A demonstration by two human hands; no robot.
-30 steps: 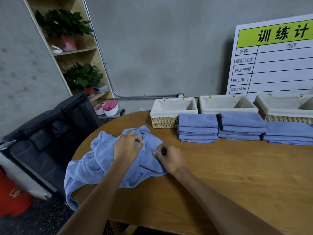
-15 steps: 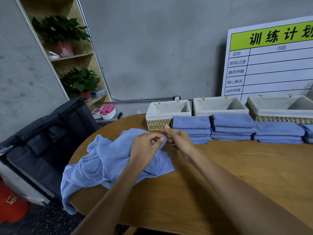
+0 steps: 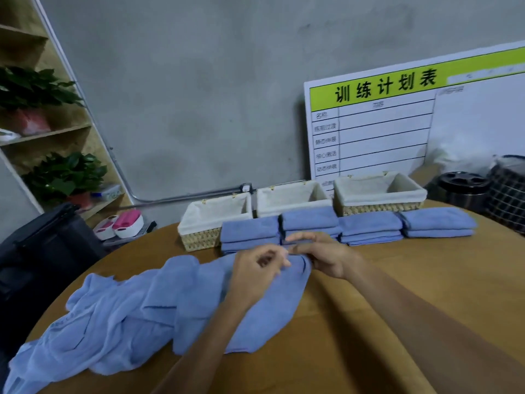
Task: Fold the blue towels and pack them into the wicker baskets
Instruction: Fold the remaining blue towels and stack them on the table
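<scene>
A crumpled blue towel (image 3: 159, 308) lies bunched along the counter's (image 3: 397, 280) left edge, part of it trailing over that edge. Both hands meet at its upper hem: the left hand (image 3: 255, 273) pinches the cloth with curled fingers, and the right hand (image 3: 324, 257) grips the hem just beside it. Four stacks of folded towels (image 3: 309, 220) sit near the far edge, touching three lined wicker baskets (image 3: 377, 191).

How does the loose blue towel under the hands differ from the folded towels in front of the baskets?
The loose towel lies crumpled and spread, its left end draping over the table edge; the folded towels sit in neat flat stacks. Both hands, left hand and right hand, pinch the loose towel; the folded towels lie untouched. Both are the same blue.
</scene>
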